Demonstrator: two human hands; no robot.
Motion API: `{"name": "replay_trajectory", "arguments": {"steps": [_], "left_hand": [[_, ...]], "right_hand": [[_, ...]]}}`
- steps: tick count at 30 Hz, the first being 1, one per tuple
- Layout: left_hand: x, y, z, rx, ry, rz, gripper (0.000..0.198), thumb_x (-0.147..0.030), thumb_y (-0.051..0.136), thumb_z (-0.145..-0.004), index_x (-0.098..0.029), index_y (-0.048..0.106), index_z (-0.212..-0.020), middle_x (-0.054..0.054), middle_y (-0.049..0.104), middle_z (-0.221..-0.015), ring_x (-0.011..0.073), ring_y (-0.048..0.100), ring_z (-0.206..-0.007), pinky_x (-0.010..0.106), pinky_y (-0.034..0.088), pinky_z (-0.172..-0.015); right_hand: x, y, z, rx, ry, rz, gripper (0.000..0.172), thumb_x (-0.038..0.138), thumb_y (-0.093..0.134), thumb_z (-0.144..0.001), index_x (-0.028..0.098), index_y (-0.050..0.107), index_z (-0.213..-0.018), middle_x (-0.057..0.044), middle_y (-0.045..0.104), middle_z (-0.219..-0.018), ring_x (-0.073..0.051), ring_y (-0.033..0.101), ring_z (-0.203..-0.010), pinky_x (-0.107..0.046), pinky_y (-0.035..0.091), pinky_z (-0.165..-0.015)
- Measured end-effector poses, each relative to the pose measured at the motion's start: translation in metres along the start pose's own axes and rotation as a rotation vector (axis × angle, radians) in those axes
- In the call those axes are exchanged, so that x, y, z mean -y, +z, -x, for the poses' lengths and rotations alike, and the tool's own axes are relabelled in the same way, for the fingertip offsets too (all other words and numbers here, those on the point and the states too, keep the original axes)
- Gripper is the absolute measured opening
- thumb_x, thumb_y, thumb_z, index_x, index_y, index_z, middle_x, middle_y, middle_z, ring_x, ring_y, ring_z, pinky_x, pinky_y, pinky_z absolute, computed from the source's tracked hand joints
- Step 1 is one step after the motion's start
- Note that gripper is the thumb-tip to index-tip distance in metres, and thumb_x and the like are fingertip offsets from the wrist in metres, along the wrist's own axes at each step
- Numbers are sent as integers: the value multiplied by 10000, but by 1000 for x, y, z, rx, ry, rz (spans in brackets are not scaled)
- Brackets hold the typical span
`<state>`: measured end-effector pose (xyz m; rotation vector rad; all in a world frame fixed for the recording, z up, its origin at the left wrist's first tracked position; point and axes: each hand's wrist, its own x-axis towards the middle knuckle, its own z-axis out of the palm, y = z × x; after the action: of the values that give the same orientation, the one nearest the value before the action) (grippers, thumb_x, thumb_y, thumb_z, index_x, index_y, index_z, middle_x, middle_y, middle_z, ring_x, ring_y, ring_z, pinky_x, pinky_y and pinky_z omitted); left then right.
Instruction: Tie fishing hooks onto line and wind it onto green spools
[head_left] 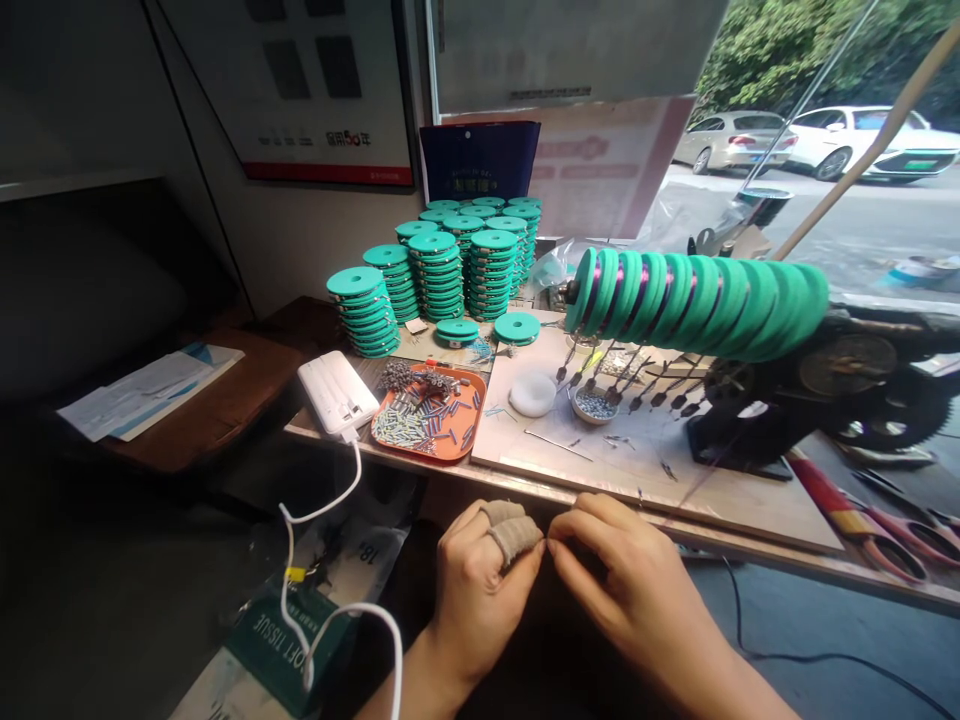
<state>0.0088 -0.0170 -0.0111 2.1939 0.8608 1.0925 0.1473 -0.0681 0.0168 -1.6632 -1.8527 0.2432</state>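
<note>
My left hand (pixel 487 580), with beige wraps (pixel 511 530) around two fingers, is closed in a pinch in front of the table edge. Close against it, my right hand (pixel 626 565) also pinches thumb to forefinger, the fingertips of both almost touching. Whatever lies between them is too small to make out. Beyond my hands, an orange tray (pixel 471 450) holds many small tubes and a dark clump of little metal parts. A small bowl of grey beads (pixel 596 408) stands beside a white round disc (pixel 532 394). Over the board hangs a row of green foam spools (pixel 690 300) with dark weights dangling.
Stacks of green spools (pixel 433 275) stand at the back. At the left are a white power bank (pixel 337 392) with its cable (pixel 358 490) and papers (pixel 154 390). A geared machine (pixel 844 365) carries the spool row; scissors (pixel 900 550) lie at the right edge.
</note>
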Motion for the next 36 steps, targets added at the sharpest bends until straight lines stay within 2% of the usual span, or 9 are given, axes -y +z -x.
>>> {"name": "replay_trajectory", "arguments": {"steps": [8, 9, 11, 13, 15, 19, 24, 29, 36], "left_hand": [[0, 1, -1, 2, 29, -60, 132, -73, 541, -756, -170, 592, -683, 31, 604, -675, 148, 529, -659, 266, 422, -599], [0, 0, -1, 4, 23, -64, 130, -76, 538, -759, -170, 592, -686, 30, 603, -678, 148, 528, -662, 266, 421, -601], [0, -1, -1, 21, 1, -77, 133, -91, 531, -768, -173, 589, -681, 28, 599, -677, 149, 527, -667, 267, 419, -605], [0, -3, -3, 46, -25, -108, 141, -116, 526, -780, -177, 591, -671, 28, 596, -671, 152, 525, -672, 272, 418, -609], [0, -4, -6, 66, -39, -156, 145, -140, 527, -784, -182, 602, -667, 30, 596, -667, 159, 524, -677, 276, 418, -609], [-3, -8, -11, 98, -22, -235, 138, -140, 531, -773, -195, 633, -698, 37, 607, -681, 170, 539, -701, 278, 427, -619], [-6, -12, -16, 128, -12, -291, 148, -144, 522, -777, -202, 647, -722, 39, 606, -682, 175, 542, -713, 280, 427, -624], [-9, -12, -18, 167, -25, -364, 151, -146, 535, -767, -196, 620, -652, 31, 592, -652, 177, 519, -684, 285, 388, -593], [-12, -13, -22, 204, -1, -415, 119, -149, 550, -759, -196, 607, -666, 23, 586, -657, 177, 515, -683, 289, 362, -586]], "right_hand": [[0, 3, 0, -15, -37, 39, 178, 157, 437, -816, 188, 579, -714, -28, 550, -656, -163, 510, -604, -266, 392, -544], [-1, 2, -1, -23, -57, 46, 170, 158, 437, -819, 191, 583, -737, -28, 558, -667, -166, 513, -616, -281, 405, -574], [-3, 0, -2, -51, -96, 56, 137, 167, 452, -816, 194, 586, -820, -28, 581, -715, -174, 529, -671, -351, 420, -725], [-5, -1, -3, -74, -120, 66, 124, 171, 466, -811, 193, 579, -856, -24, 583, -737, -176, 533, -728, -429, 345, -894], [-6, -2, -5, -75, -132, 89, 128, 160, 455, -820, 195, 575, -794, -9, 556, -691, -170, 514, -727, -453, 289, -953], [-6, 1, -9, -48, -160, 146, 238, 130, 411, -844, 195, 551, -663, 1, 508, -608, -165, 464, -687, -448, 307, -938], [-7, -1, -10, -63, -154, 138, 122, 173, 444, -841, 200, 559, -811, -21, 562, -710, -186, 487, -754, -476, 298, -942], [-7, -2, -11, -41, -175, 176, 210, 124, 398, -852, 195, 550, -726, -13, 521, -625, -179, 467, -712, -479, 313, -918], [-7, -1, -10, -37, -165, 144, 154, 129, 438, -836, 193, 547, -748, -11, 526, -657, -178, 461, -726, -473, 304, -924]]}}
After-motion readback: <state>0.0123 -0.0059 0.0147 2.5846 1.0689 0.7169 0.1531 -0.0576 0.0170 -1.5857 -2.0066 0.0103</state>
